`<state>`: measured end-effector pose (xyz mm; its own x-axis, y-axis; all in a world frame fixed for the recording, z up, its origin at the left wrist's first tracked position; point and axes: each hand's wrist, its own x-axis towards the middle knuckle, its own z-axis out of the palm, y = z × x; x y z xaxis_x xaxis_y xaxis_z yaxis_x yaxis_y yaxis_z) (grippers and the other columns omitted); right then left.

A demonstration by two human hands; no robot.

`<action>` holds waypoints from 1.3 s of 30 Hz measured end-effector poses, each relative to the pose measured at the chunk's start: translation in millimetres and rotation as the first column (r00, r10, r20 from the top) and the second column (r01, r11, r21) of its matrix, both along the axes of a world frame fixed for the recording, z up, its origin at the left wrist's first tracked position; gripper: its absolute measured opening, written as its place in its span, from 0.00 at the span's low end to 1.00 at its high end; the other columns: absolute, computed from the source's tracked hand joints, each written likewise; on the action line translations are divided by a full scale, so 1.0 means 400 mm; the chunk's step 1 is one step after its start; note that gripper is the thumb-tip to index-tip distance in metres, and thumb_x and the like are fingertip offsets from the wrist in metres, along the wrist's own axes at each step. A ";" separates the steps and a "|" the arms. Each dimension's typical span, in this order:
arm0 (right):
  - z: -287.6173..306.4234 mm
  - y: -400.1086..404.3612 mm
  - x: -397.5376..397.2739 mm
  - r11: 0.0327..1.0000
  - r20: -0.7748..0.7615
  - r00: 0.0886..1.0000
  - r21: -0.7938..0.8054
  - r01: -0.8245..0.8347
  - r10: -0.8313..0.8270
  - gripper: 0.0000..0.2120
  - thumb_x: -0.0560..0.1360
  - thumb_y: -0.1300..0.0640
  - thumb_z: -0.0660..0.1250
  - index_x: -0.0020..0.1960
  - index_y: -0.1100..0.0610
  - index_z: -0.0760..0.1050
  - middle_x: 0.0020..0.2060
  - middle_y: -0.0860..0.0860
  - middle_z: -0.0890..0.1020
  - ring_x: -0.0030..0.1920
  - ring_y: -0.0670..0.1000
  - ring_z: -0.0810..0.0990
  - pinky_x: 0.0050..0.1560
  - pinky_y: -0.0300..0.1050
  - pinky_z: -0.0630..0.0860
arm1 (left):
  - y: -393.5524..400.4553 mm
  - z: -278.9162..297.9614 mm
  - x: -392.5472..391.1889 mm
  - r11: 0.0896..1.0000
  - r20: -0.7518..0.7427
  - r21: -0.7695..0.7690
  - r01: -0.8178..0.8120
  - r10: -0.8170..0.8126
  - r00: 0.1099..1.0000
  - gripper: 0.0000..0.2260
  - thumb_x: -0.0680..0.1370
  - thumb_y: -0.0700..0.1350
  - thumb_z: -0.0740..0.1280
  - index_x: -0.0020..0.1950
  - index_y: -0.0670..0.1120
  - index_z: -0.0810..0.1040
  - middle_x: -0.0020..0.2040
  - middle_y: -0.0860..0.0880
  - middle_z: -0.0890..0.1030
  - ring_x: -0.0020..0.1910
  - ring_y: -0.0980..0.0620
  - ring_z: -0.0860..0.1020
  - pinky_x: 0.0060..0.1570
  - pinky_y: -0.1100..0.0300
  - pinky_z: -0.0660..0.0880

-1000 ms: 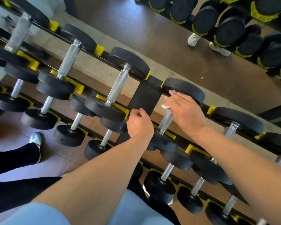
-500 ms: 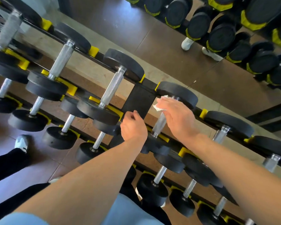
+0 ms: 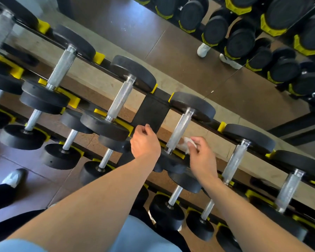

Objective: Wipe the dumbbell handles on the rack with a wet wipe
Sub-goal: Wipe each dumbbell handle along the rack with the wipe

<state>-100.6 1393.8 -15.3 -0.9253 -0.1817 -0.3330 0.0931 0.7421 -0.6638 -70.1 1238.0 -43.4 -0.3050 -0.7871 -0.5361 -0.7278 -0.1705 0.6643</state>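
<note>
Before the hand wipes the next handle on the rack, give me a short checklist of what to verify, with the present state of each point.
1. Wet wipe held in right hand: ok.
2. Wipe fully off the handle just beside it: cannot tell.
3. Left hand braced on the black rack plate: ok.
4. Next handle to the right is free of hands: ok.
5. Wipe still wet or clean enough: cannot tell.

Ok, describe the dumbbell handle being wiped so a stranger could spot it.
Find the black upright plate in the middle of the rack's top row. The handle is the first one right of it, the only one with a right hand holding a white wipe against it.
</note>
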 end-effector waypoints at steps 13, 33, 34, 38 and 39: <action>0.000 -0.079 -0.108 0.548 -0.161 0.552 0.509 -0.664 0.818 0.09 0.80 0.53 0.63 0.58 0.48 0.79 0.67 0.51 0.78 0.72 0.52 0.71 0.72 0.51 0.69 | -0.004 0.007 0.003 0.999 -0.002 -0.022 0.024 -0.024 1.000 0.11 0.84 0.55 0.57 0.51 0.52 0.75 0.39 0.56 0.75 0.40 0.55 0.76 0.42 0.57 0.73; 0.061 -0.116 -0.145 0.889 -0.362 0.812 0.155 -0.431 0.457 0.11 0.79 0.59 0.67 0.60 0.52 0.81 0.54 0.46 0.83 0.56 0.45 0.79 0.56 0.43 0.81 | -0.007 0.000 0.006 0.995 -0.050 -0.041 0.092 -0.094 0.994 0.10 0.83 0.54 0.59 0.53 0.51 0.76 0.43 0.51 0.79 0.43 0.53 0.78 0.42 0.59 0.73; 0.065 -0.121 -0.149 0.911 -0.331 0.850 0.118 -0.394 0.410 0.12 0.80 0.59 0.65 0.61 0.51 0.80 0.55 0.44 0.82 0.56 0.44 0.79 0.56 0.40 0.80 | -0.006 0.000 0.005 0.990 -0.048 -0.066 0.127 -0.130 0.990 0.10 0.83 0.54 0.59 0.52 0.51 0.76 0.42 0.52 0.79 0.42 0.53 0.78 0.41 0.59 0.72; 0.065 -0.082 -0.119 0.953 -0.223 0.926 0.058 -0.299 0.304 0.11 0.82 0.54 0.62 0.62 0.48 0.77 0.57 0.40 0.80 0.56 0.40 0.77 0.52 0.29 0.74 | -0.014 -0.008 0.006 0.903 -0.042 -0.156 0.400 -0.411 0.911 0.17 0.82 0.62 0.57 0.44 0.52 0.75 0.37 0.52 0.78 0.39 0.53 0.78 0.36 0.58 0.71; 0.062 -0.064 -0.106 0.961 -0.197 0.941 0.037 -0.272 0.274 0.11 0.82 0.54 0.61 0.62 0.48 0.77 0.56 0.40 0.80 0.55 0.39 0.77 0.50 0.27 0.72 | -0.023 -0.011 0.005 0.848 -0.010 -0.142 0.511 -0.517 0.856 0.20 0.80 0.66 0.57 0.42 0.52 0.74 0.36 0.52 0.78 0.38 0.52 0.78 0.35 0.58 0.70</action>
<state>-142.9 1368.1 9.4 -0.8878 -0.4348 -0.1506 -0.2468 0.7263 -0.6415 -68.2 1228.9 -47.6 -0.7071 -0.5721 -0.4157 -0.6553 0.3090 0.6893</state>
